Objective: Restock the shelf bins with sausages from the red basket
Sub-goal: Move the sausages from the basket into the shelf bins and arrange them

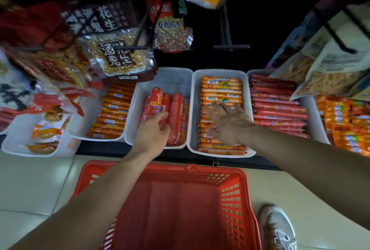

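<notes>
Beyond the red basket [180, 171], my left hand [153, 132] pinches a red sausage [165, 103]. My right hand [230, 124] rests on the orange sausages [221, 89], fingers [239, 109] spread wide. I judge a careless shove could scatter them.

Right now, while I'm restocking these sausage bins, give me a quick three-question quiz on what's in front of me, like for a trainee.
1. True or false: the right hand lies flat on the orange sausages.
2. What does the left hand grip? A) a thick red sausage B) a peanut bag C) a shoe
3. Fill in: the part of the red basket in view holds ___ sausages.
Key: 1 true; 2 A; 3 no.
</notes>
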Demonstrator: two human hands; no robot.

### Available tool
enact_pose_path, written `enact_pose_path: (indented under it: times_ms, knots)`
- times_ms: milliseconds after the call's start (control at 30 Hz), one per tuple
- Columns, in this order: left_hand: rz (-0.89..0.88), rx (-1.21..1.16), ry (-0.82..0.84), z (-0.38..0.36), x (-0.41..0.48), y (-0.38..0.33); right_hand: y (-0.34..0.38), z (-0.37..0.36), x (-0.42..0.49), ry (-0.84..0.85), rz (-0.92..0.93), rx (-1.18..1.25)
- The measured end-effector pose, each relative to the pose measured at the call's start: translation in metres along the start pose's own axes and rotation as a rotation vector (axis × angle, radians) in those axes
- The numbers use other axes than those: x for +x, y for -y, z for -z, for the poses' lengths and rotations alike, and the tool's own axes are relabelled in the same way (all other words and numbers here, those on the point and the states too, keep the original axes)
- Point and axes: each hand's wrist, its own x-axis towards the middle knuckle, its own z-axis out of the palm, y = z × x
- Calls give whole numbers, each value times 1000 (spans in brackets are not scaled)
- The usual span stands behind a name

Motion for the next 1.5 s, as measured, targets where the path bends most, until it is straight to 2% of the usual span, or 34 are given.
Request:
enact_pose_path:
  times_ms: [167, 333, 467, 667, 833, 967, 1033, 1133, 1300, 1500]
  knots:
    - [-57, 372, 118, 39, -8, 19, 52, 46, -5, 6, 105, 12]
    - [-191, 634, 250, 56, 12, 38, 90, 38, 18, 72, 129, 23]
    - [-501, 912, 334, 62, 26, 59, 103, 21, 41, 33, 157, 21]
    - [-581, 719, 213, 66, 36, 87, 110, 3, 67, -25, 216, 4]
    - [-473, 493, 21, 72, 33, 113, 100, -14, 71, -91, 236, 7]
    - [-321, 527, -91, 80, 41, 128, 111, -8, 75, -157, 223, 100]
    - [-346, 508, -69, 78, 43, 130, 120, -5, 79, -181, 236, 105]
    - [-493, 528, 11, 72, 44, 129, 134, 1, 86, -175, 287, 82]
    - [-468, 458, 10, 75, 49, 127, 141, -7, 98, -75, 306, -1]
    - [-415, 400, 21, 76, 49, 129, 128, -14, 88, -94, 297, -78]
